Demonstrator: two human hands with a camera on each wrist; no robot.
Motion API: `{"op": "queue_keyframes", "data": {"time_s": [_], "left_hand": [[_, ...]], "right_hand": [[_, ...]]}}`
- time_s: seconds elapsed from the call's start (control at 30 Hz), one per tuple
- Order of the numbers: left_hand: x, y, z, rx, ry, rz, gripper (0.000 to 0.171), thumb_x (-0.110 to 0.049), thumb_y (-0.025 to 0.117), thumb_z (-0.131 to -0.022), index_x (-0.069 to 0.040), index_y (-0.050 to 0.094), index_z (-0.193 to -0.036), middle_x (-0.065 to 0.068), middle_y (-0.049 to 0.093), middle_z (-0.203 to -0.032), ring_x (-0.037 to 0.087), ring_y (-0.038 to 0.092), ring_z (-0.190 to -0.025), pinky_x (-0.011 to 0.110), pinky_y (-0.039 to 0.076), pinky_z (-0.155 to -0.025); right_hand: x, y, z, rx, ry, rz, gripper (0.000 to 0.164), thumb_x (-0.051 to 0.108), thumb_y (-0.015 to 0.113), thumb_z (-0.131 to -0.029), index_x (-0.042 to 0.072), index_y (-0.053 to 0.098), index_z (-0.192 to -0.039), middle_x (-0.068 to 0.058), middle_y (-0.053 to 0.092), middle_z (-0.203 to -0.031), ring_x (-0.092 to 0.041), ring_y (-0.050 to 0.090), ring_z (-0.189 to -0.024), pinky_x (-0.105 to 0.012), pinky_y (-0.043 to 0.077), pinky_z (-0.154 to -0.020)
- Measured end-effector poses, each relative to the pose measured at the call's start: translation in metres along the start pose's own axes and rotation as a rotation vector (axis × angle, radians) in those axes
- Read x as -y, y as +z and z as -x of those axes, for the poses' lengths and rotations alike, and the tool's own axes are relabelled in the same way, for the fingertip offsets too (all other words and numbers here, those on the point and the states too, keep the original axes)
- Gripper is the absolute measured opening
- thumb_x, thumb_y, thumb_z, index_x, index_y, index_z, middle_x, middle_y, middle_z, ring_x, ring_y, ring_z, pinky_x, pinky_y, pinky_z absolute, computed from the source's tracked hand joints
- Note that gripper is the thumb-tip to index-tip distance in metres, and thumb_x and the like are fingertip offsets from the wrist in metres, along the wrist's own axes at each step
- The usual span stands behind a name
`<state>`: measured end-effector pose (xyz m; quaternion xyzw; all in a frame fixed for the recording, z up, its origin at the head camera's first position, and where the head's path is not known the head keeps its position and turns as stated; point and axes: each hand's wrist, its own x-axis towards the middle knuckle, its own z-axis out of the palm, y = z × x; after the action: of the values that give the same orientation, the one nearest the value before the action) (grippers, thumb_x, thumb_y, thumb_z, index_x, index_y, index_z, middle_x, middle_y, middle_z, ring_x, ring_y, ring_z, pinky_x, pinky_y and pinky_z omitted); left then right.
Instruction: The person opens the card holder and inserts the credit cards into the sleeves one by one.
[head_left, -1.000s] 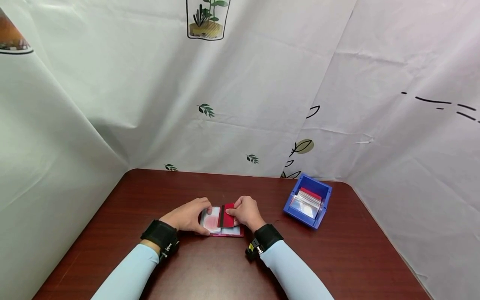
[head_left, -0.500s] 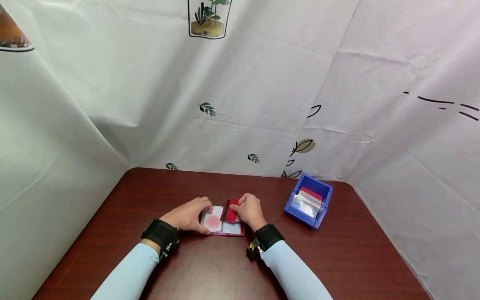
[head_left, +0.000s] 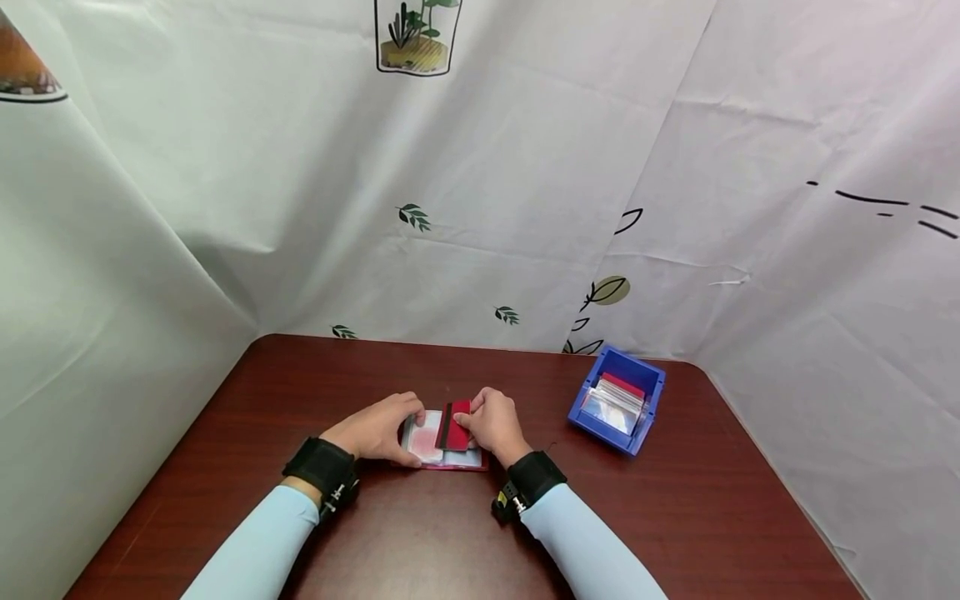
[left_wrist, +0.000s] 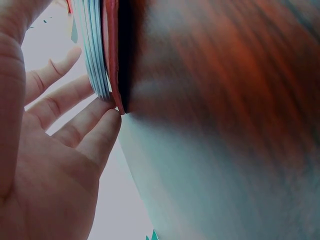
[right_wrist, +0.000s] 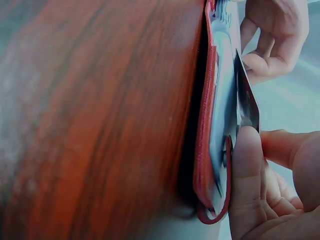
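An opened card holder point(head_left: 462, 459) with a red cover and clear plastic sleeves lies on the brown table. My left hand point(head_left: 378, 429) grips its left part, thumb at the near edge and fingers at the far edge. In the left wrist view, fingertips touch the red cover point(left_wrist: 114, 60) beside the stacked sleeves point(left_wrist: 91, 45). My right hand point(head_left: 495, 425) pinches a red card point(head_left: 454, 427) with a black stripe between thumb and fingers. That card point(right_wrist: 246, 95) appears edge-on in the right wrist view, over the holder's right sleeve. Whether its edge is inside the sleeve I cannot tell.
A blue plastic bin point(head_left: 617, 402) stands at the back right of the table point(head_left: 420, 533). Inside it are a red item and several clear-sleeved cards point(head_left: 613, 408). A white printed cloth point(head_left: 480, 167) hangs behind and at both sides.
The red card in my right hand rose to the upper right and tilted, then came back down and left over the holder. My left hand has stayed in place.
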<state>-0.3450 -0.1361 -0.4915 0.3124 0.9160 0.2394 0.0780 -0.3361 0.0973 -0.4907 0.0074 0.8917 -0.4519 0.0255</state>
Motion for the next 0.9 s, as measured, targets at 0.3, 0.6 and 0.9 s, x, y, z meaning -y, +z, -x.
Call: {"op": "queue_keyframes", "data": {"time_s": [0.3,0.6,0.9], "left_hand": [[0.001,0.000,0.001,-0.016,0.015,-0.003,0.053,-0.048,0.091,-0.070,-0.022,0.057,-0.102,-0.008,0.051,-0.103,0.010,0.050,-0.098,0.030,0.048,-0.084],[-0.001,0.000,0.001,-0.001,0.004,0.007,0.054,-0.050,0.090,-0.071,-0.022,0.057,-0.102,-0.007,0.052,-0.102,0.010,0.050,-0.099,0.031,0.047,-0.085],[-0.002,-0.001,0.001,0.000,0.000,0.013,0.053,-0.048,0.090,-0.071,-0.022,0.057,-0.103,-0.008,0.052,-0.105,0.010,0.050,-0.101,0.032,0.050,-0.087]], "right_hand": [[-0.001,-0.005,-0.001,0.067,0.010,-0.030,0.030,0.016,0.085,-0.084,0.003,0.059,-0.087,-0.009,0.066,-0.063,-0.013,0.062,-0.042,-0.026,0.052,-0.044],[-0.013,-0.016,-0.009,0.097,0.073,-0.178,0.027,0.018,0.084,-0.086,0.000,0.066,-0.093,-0.009,0.071,-0.074,-0.011,0.060,-0.047,-0.025,0.054,-0.050],[-0.014,-0.016,-0.010,0.126,0.056,-0.189,0.025,0.017,0.085,-0.084,0.001,0.067,-0.091,-0.007,0.071,-0.073,-0.012,0.060,-0.049,-0.024,0.053,-0.050]]}}
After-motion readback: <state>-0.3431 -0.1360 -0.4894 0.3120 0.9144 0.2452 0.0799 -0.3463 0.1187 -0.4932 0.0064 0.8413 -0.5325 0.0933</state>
